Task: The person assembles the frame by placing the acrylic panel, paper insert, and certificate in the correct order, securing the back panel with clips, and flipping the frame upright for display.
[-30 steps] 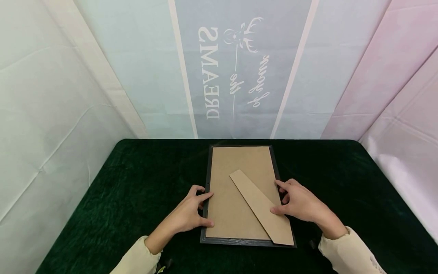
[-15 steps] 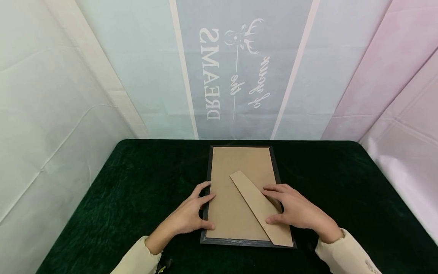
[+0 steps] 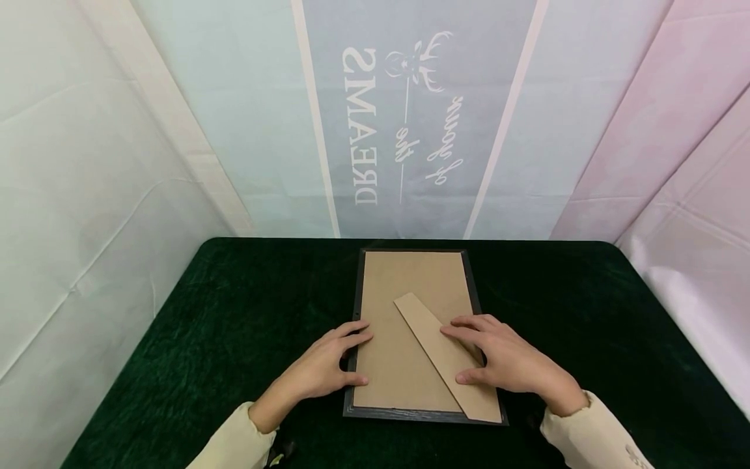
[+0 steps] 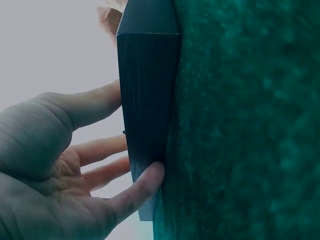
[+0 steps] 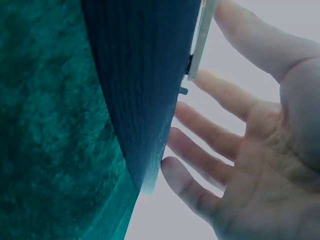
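A picture frame (image 3: 404, 413) with a black border lies on the green cloth, its brown backing board (image 3: 404, 273) facing up. A tapered support leg (image 3: 430, 348) slants across the board's lower right. My left hand (image 3: 319, 366) rests over the left border, with fingertips and thumb reaching the board. In the left wrist view, its little finger touches the outer side of the border (image 4: 147, 100). My right hand (image 3: 515, 360) lies over the right border, thumb and index finger touching the support leg. The right wrist view shows its fingers (image 5: 210, 122) spread and nearly straight along the border's edge.
A dark green cloth (image 3: 263, 280) covers the table. Behind it hangs a pale curtain (image 3: 410, 130) with mirrored lettering, and a white curtain (image 3: 105, 195) hangs at the left. A small dark item (image 3: 284, 449) shows near the left sleeve.
My right hand has moved from the right border inward and slightly nearer, onto the support leg. My left fingers have shifted a little further over the board. The frame is nearly still.
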{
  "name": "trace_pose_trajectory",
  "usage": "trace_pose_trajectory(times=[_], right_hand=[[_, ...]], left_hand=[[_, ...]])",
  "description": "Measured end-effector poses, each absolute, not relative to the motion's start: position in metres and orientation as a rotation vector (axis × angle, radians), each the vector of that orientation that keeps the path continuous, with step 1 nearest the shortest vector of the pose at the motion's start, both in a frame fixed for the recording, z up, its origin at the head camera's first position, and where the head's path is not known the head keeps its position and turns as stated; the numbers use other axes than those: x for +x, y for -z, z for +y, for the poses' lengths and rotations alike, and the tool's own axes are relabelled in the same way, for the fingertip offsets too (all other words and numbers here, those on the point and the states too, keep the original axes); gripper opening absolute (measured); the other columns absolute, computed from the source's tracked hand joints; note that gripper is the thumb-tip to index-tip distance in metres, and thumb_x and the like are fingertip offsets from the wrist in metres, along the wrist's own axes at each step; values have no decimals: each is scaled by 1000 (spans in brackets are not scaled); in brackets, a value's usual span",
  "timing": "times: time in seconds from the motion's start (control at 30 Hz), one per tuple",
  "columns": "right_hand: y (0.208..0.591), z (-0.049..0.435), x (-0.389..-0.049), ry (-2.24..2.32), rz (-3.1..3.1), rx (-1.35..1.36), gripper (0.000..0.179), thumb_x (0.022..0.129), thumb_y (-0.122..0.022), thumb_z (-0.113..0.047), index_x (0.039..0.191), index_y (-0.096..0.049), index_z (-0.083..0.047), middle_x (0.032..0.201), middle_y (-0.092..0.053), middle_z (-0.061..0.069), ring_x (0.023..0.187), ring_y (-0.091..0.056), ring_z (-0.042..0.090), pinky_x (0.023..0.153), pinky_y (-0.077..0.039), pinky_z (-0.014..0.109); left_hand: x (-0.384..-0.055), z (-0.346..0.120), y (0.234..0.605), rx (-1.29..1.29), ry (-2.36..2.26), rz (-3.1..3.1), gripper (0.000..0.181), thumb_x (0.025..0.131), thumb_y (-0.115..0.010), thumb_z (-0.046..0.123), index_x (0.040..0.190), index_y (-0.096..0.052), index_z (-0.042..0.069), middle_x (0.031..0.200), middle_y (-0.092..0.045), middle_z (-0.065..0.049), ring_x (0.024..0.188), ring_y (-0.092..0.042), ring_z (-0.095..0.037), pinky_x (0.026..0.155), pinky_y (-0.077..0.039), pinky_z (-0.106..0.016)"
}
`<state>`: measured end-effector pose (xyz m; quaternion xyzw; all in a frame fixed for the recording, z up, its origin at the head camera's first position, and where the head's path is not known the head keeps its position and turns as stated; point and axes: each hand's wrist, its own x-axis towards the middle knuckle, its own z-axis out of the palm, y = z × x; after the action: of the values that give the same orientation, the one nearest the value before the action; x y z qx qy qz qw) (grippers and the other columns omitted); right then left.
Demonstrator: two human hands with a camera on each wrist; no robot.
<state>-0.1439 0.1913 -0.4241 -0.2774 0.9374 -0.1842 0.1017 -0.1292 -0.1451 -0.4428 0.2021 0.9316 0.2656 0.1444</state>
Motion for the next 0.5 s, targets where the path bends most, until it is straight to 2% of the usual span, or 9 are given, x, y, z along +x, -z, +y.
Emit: trace_pose_trajectory(times=[0.13, 0.3, 0.5], right_hand=[[422, 188, -143, 590, 2728, -803, 74, 79, -79, -52, 143, -55, -22, 144, -53, 4, 123, -50, 23, 98, -45, 51], [421, 180, -138, 554, 2726, -780, 86, 75, -80, -58, 145, -51, -18, 145, -49, 6, 121, -48, 21, 95, -48, 45], [420, 164, -128, 465, 2777, -658, 86, 71, -87, -39, 145, -51, -12, 145, -47, 8, 119, -45, 21, 90, -52, 38]], left_hand=[[-129, -145, 442, 563, -801, 2676, 69, 83, -81, 32, 144, -54, 18, 161, -34, -3, 146, -34, -33, 112, -37, -58], [-129, -145, 442, 553, -814, 2670, 68, 83, -81, 32, 144, -53, 18, 161, -32, -3, 146, -34, -34, 112, -37, -60], [-128, -144, 443, 540, -821, 2667, 68, 83, -81, 30, 144, -53, 19, 162, -31, -3, 147, -33, -34, 112, -37, -59]])
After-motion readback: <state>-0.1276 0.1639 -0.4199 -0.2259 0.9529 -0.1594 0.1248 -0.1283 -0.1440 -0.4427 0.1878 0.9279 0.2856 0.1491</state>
